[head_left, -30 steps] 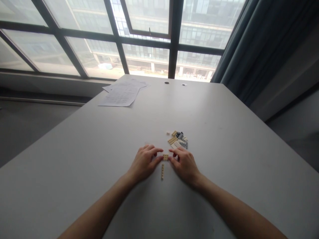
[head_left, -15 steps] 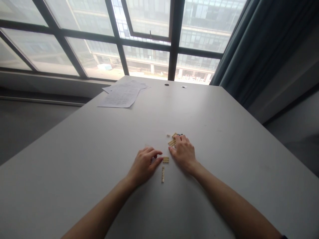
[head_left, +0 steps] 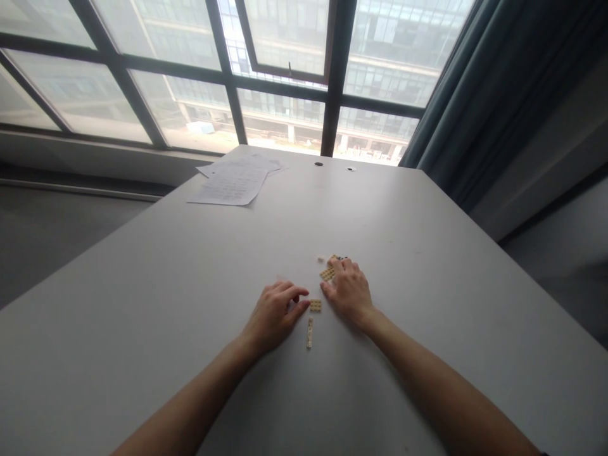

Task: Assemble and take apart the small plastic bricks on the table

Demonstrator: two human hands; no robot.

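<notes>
My left hand rests on the table with thumb and index finger apart. Its thumb tip meets the left edge of a small tan studded building-block plate. Just below that plate lies a narrow tan strip piece, apart from both hands. My right hand is over a little heap of pieces, its fingertips among them and its thumb held away. From under those fingers a larger tan studded plate sticks out. Dark small pieces show behind the knuckles; the hand hides part of the heap.
A tiny pale piece lies left of the heap. Printed paper sheets are at the far left of the white table. Two round fittings, one dark and one white, sit near the far edge, before the window.
The right-hand fingers have shifted slightly over the heap of pieces. My left hand stays beside the small plate. The whole view has tilted a little.
</notes>
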